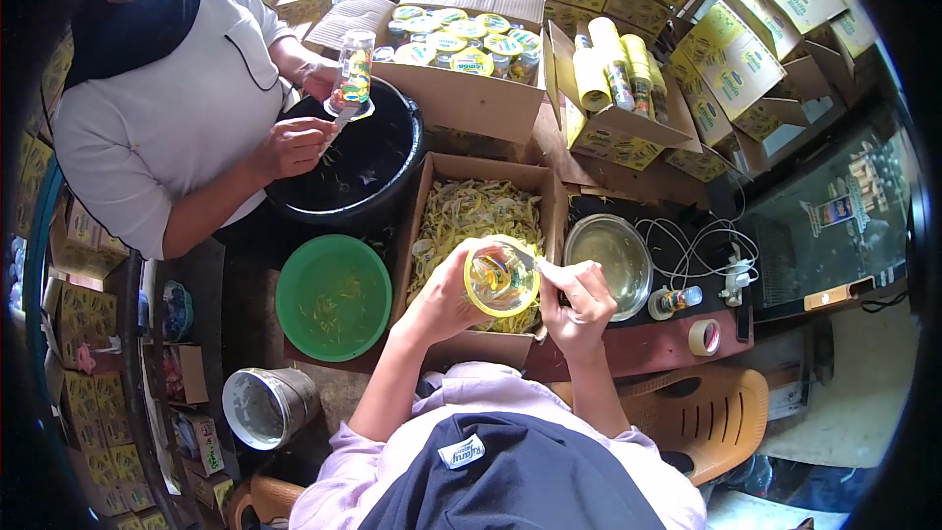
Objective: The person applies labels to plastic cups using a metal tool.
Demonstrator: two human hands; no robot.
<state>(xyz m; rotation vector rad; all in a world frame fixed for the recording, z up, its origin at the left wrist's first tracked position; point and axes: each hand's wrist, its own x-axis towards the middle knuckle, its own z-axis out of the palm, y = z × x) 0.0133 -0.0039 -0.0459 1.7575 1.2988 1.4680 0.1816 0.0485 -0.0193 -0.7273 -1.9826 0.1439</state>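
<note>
Head view, workpiece: a clear plastic cup [502,277], its yellow-rimmed end facing you, held over the front part of the cardboard carton [554,198].
Left hand [440,296]: your fingers wrap the cup's wall at its left side.
Right hand [577,302]: your fingers curl at the right of the rim; whether they pinch a thin tool or the rim itself, you cannot tell.
Good practice: in judgement, hold firmly without buckling the thin wall, turn the cup in short steps, and keep your left fingertips clear of the right.
Carton filling: yellow shreds [471,211], limp, curled, tangled.
Green basin [286,304]: round, smooth plastic, near the carton's left edge, with scattered shreds.
Metal bowl [648,278]: round, shiny, beside the carton's right edge.
Tape roll [696,338]: ring-shaped, near the right front corner of the reddish-brown table [628,360].
</note>
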